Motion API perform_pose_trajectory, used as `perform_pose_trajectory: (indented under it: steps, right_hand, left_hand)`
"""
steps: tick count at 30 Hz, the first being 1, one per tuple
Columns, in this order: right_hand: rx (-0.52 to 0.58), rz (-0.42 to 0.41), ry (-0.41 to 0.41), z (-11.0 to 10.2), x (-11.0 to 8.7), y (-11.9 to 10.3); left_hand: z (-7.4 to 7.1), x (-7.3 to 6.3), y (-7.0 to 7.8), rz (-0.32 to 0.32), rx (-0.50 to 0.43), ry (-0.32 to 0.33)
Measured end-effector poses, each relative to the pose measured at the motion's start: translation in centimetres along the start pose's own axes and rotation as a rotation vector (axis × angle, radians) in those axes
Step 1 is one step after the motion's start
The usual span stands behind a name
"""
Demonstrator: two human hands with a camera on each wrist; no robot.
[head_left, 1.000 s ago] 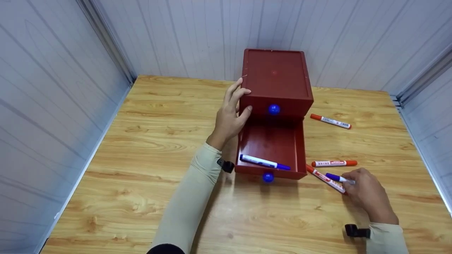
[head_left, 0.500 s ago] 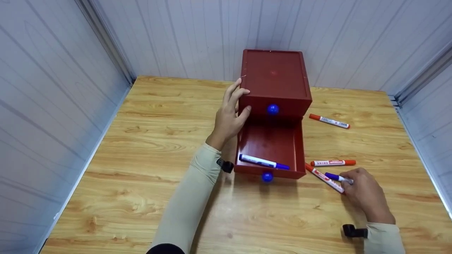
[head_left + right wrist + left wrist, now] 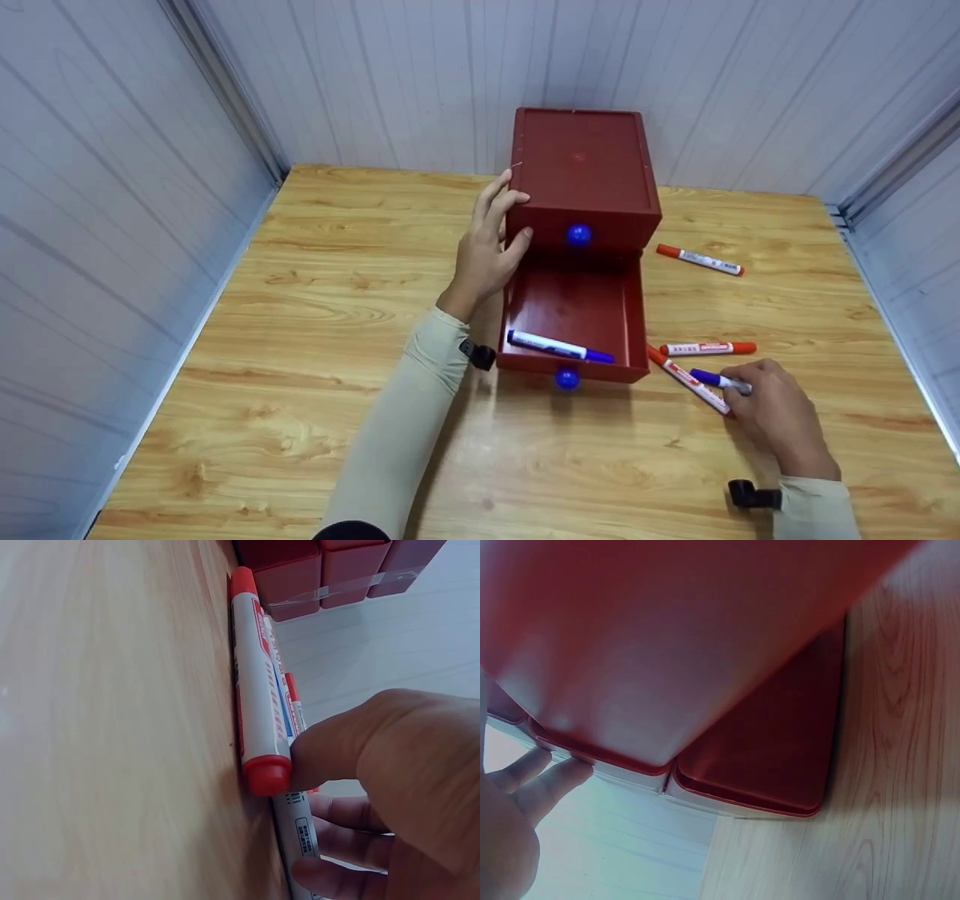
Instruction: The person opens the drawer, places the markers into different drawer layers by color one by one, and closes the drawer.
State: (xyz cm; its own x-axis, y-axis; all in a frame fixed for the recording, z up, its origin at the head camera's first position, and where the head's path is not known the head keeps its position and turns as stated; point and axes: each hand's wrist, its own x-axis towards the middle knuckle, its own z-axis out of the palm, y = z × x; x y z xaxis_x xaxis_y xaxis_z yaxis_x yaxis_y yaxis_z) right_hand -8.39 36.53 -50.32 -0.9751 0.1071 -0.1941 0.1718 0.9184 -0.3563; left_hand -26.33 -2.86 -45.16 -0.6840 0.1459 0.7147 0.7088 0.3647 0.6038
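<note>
Dark-red glossy drawer box (image 3: 581,161): left hand (image 3: 480,259) rests against its left side, arm stretched forward, fingers spread, thumb at front edge. Right hand (image 3: 780,412), back upward, fingers bent, pinches white blue-capped marker (image 3: 715,379), cap toward the pulled-out lower drawer (image 3: 574,300), just beside white orange-red-capped marker (image 3: 694,384). Second blue-capped marker (image 3: 551,345) lies inside that drawer, near its front wall.

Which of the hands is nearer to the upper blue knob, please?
Left: the left hand rests against the red drawer unit, just left of the upper blue knob; the right hand is farther off, lower right in the head view, gripping a blue-capped marker.
</note>
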Motion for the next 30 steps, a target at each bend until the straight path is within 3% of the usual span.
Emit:
perform_pose_trajectory:
  steps: [14, 21, 30]
  right_hand:
    - [-0.011, -0.006, 0.029, 0.41, -0.36, 0.29]
    - [-0.010, -0.071, 0.076, 0.47, -0.50, 0.37]
    - [-0.003, -0.050, 0.109, 0.78, -0.51, 0.23]
  left_hand:
    - [0.11, -0.27, 0.05, -0.009, -0.011, 0.005]
    - [0.03, -0.05, 0.13, -0.019, 0.014, -0.002]
    - [0.02, 0.02, 0.00, -0.011, -0.004, -0.002]
